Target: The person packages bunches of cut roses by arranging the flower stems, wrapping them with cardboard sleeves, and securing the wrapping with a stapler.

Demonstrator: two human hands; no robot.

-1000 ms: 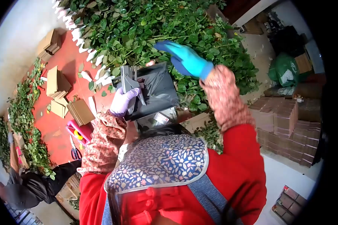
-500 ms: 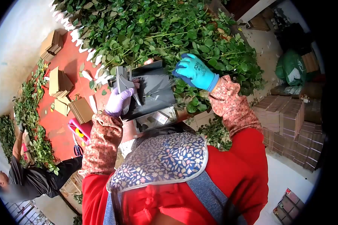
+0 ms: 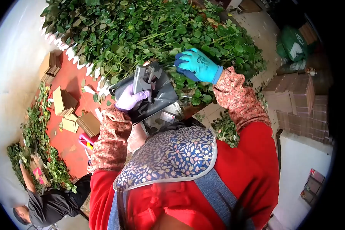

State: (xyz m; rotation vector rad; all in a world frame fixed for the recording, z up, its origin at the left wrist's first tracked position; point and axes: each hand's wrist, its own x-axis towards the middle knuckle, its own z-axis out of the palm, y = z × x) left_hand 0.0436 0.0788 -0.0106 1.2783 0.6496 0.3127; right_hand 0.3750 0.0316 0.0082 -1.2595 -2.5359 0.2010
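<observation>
My left hand (image 3: 132,99), in a thin purple glove, is closed around a grey stapler (image 3: 142,78). The stapler is over a black, open-topped tray (image 3: 163,90) in front of my body. My right hand (image 3: 198,66), in a light-blue glove with a dark-blue coated palm, is just right of the tray, over the edge of the leafy stems (image 3: 149,34). Its fingers are curled inward; whatever they may hold is hidden. A shiny tray section with a small white label (image 3: 167,117) is close to my apron.
On the red table (image 3: 71,136) are folded cardboard pieces (image 3: 64,101) and a pink item (image 3: 85,140). At far left a person in dark clothes (image 3: 53,205) reaches toward more stems. Stacked cardboard (image 3: 291,96) and a green bag (image 3: 293,44) are at right.
The stapler and my left hand have shifted a little right and up over the tray, and the stapler's angle has changed. My right hand stays near the stems. The view has turned slightly.
</observation>
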